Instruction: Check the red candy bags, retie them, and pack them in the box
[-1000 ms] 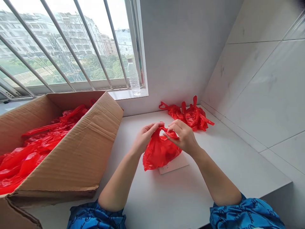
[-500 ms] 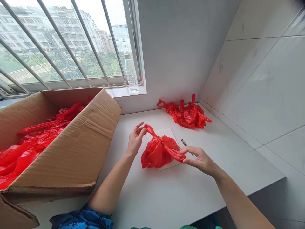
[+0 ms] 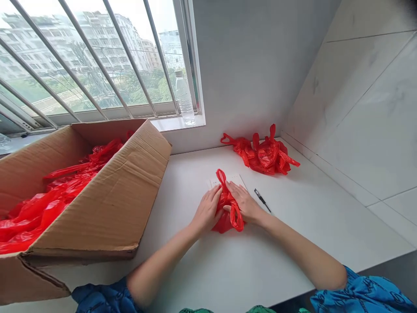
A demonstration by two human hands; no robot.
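A knotted red plastic bag sits on the white table, over a sheet of paper. My left hand presses against its left side, fingers extended along it. On the opposite side, my right hand cups the bag, its thumb reaching across the front. Between them the bag is squeezed narrow. One handle loop stands up at the back and another hangs toward me. Just right of my right hand lies a black pen. Parts of the bag and paper are hidden by my hands.
At left stands a large open cardboard box full of red plastic bags. More tied red bags lie against the back wall. A clear water bottle stands on the sill of the barred window.
Both hands have let go of the outstretched handle ends and come together around the bag's body. The bag looks narrower, and its handles have sprung inward. The view has shifted slightly.
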